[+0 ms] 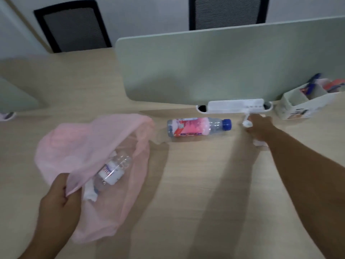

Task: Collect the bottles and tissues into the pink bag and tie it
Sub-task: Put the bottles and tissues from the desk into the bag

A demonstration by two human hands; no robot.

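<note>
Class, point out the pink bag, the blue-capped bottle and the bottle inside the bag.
pink bag (61,146), head view, its upper wall.
blue-capped bottle (190,127), head view, its pink label.
bottle inside the bag (112,171), head view, its white label.

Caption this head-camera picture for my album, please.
The left hand grips the pink bag, a clear bottle inside; right hand reaches the tissues beside the pink-labelled bottle.

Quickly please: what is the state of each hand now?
Left hand: grips the pink bag rim.
Right hand: over a tissue; grip cannot be told.

Open pink bag (74,144), pink-labelled bottle (196,127) beside
</note>
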